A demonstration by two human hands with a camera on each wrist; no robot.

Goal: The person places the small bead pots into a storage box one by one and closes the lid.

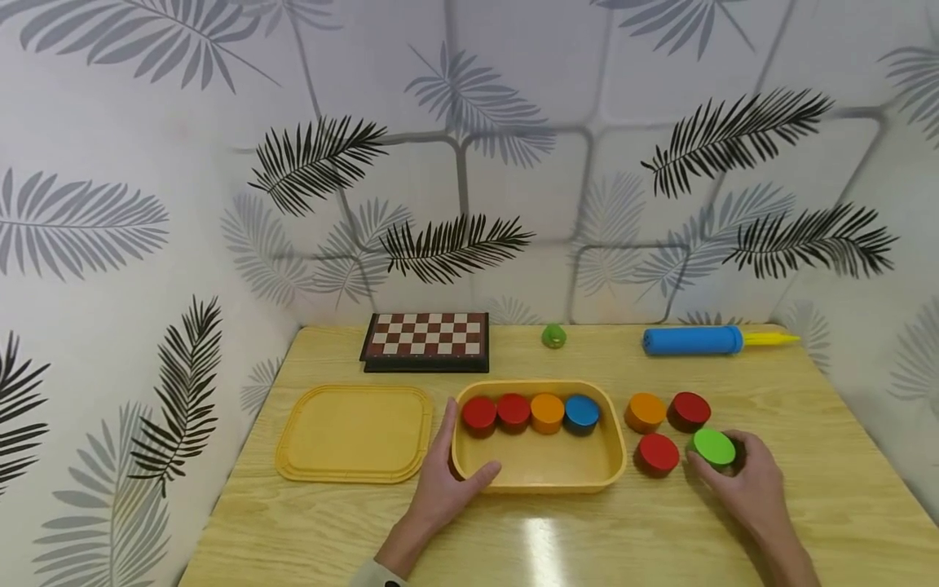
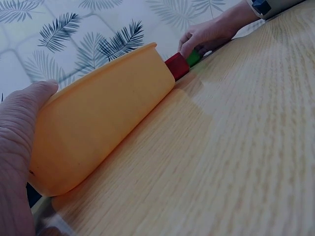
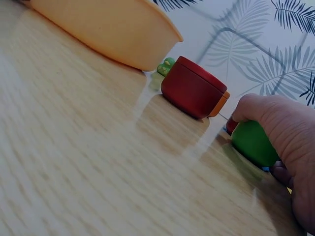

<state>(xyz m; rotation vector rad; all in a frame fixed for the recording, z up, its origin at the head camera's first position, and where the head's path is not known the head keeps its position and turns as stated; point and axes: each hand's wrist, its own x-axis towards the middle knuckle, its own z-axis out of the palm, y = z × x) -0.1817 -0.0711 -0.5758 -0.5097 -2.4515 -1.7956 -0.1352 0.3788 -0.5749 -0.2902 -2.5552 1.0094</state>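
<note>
My left hand holds the left end of a yellow plastic box, with the thumb over its near rim. Inside, along the far wall, stand two red tubs, an orange tub and a blue tub. On the right, my right hand grips a small round green tub between thumb and fingers, at the tabletop. Close by stand a red tub, another orange tub and a dark red tub. The right wrist view shows the near red tub with a lid seam.
A flat yellow lid lies left of the box on the wooden table. Along the back are a checkered board box, a small green toy and a blue pump with a yellow nozzle. Patterned walls rise behind.
</note>
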